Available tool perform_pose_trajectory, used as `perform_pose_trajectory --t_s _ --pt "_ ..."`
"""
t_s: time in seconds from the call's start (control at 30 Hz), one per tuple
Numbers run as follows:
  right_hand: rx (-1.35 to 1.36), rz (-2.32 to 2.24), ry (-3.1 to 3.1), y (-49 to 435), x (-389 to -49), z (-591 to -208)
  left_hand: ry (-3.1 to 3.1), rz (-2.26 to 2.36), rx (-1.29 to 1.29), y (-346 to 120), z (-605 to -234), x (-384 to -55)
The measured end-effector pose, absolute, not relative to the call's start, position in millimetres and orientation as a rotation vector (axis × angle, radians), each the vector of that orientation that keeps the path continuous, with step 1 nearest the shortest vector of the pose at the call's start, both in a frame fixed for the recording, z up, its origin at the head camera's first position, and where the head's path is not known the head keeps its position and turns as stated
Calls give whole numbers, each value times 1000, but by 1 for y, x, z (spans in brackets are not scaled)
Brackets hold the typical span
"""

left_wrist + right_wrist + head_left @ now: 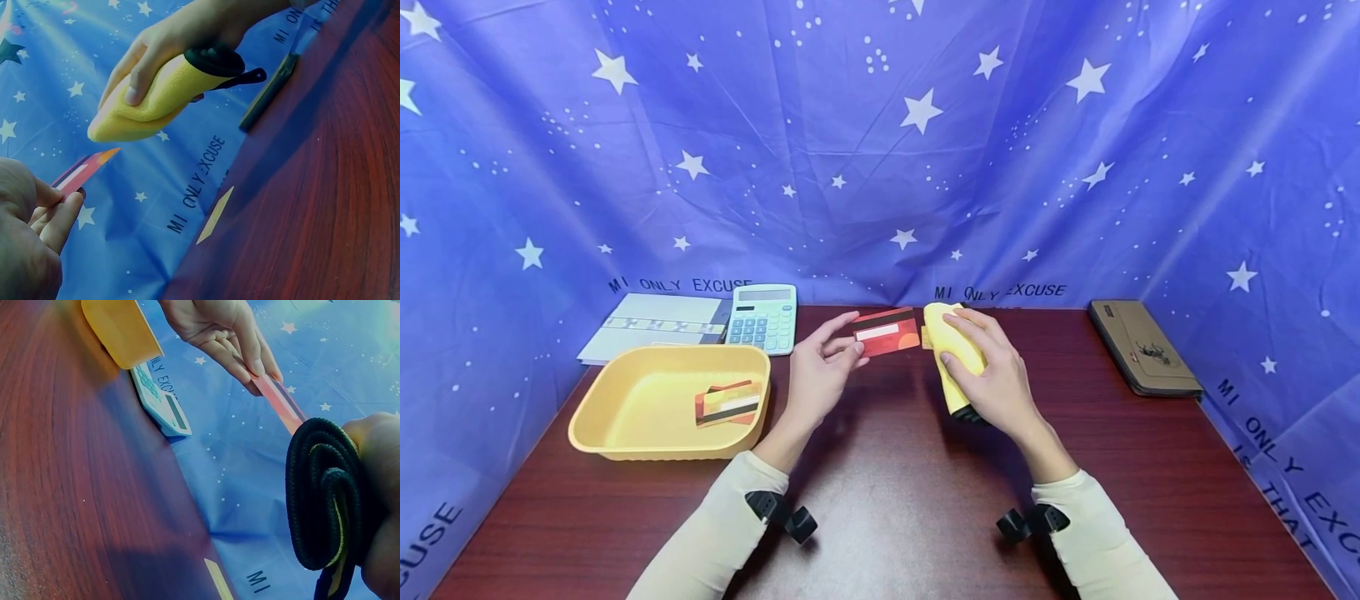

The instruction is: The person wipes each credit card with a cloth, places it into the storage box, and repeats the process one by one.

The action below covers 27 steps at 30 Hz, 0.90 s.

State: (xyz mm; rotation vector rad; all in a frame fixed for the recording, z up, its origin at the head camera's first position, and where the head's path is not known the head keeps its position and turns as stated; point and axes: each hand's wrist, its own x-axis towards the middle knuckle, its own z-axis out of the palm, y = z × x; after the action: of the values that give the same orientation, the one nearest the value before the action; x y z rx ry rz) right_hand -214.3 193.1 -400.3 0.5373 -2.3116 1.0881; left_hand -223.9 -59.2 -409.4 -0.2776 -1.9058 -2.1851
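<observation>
My left hand (822,367) pinches a red bank card (886,332) by its left end, thumb in front. The card's dark stripe, white strip and orange corner show. Opposite it, my right hand (996,367) grips a rolled yellow cloth (953,354) from above. Its end shows thick black edging (300,500) in a spiral, and a small black loop (250,78) sticks out there. In the left wrist view a gap shows between the card's orange corner and the roll. A flat yellow card (215,215) lies on the table below, partly hidden behind the roll in the head view.
At the left stands a yellow plastic basin (625,379) with several cards (730,404) in it. Behind it lie a light blue calculator (763,321) and a grey-white box or notebook (655,321). A brown wallet (1145,350) is at the right. A starred blue curtain (880,167) surrounds the table.
</observation>
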Motion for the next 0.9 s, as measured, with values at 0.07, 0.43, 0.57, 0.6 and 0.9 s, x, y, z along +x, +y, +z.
perform_pose_trajectory --t_s 0.07,0.43,0.57,0.6,0.9 --pt "540 1082 -2311 192 -215 -401 -1921 -2179 -272 -58 -410 -223" --pt "586 1041 -2295 182 -212 -406 -1931 -2270 -295 -52 -411 -218" --pt "592 1046 -2301 181 -211 -406 -1912 -2330 -310 -50 -411 -218" --pt "595 1050 -2303 181 -210 -406 -1907 -2340 -313 -50 -411 -217" --pt "664 1055 -2297 177 -207 -404 -1887 -2362 -395 -45 -408 -212"
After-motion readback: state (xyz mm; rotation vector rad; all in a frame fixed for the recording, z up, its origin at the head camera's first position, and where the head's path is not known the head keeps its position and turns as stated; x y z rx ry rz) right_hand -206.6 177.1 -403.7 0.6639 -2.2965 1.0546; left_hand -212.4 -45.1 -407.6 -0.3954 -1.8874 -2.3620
